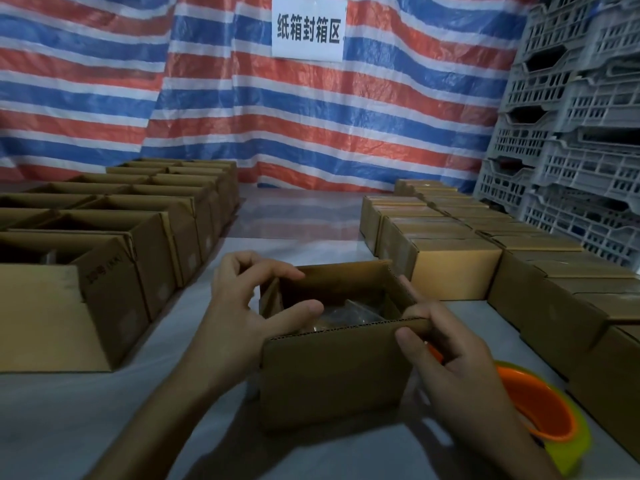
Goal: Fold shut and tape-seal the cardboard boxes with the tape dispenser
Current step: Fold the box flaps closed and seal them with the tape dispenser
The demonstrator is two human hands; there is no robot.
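Dim, bluish light throughout. Striped tarp (242, 98) behind open box (332, 375) brightest; box interior murky. Soft shadow on table (69, 427) in front of box. Crates (571, 133) right of box bowed by wide-angle lens; frame edges soft.

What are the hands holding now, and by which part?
The open box. The right hand pinches the near flap's right corner; the left hand holds its left flap. The tape dispenser lies untouched.
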